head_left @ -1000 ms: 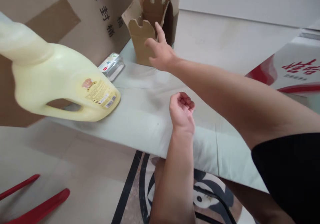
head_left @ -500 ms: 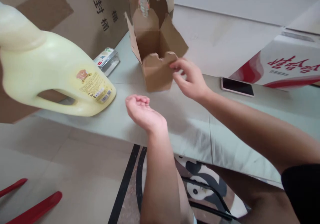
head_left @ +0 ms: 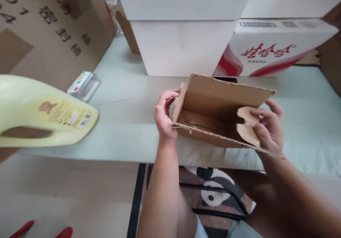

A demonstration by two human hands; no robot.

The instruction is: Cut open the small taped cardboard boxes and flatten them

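Between my hands is a brown cardboard box (head_left: pixel 213 92), its top open and its inside bare to view. My left hand (head_left: pixel 165 114) is closed around the box's left end, fingers over the short flap there. At the other end my right hand (head_left: pixel 270 126) grips the notched right flap, thumb on its inner side and fingers behind it. The long flaps stand up at the back and front. Behind the box a dark phone (head_left: pixel 226 79) is mostly hidden.
A pale yellow jug (head_left: pixel 66 114) lies left on the cloth-covered table (head_left: pixel 125 131). Past it are a small clear package (head_left: pixel 84 86) and a large carton (head_left: pixel 53 25). White boxes (head_left: pixel 183 46) stand at the back, one with red print (head_left: pixel 269 50). A panda mat (head_left: pixel 213 192) lies below.
The cardboard box has come from the back of the table to the right and nearer me. My left hand, empty before, now holds its left end. The view has swung right.
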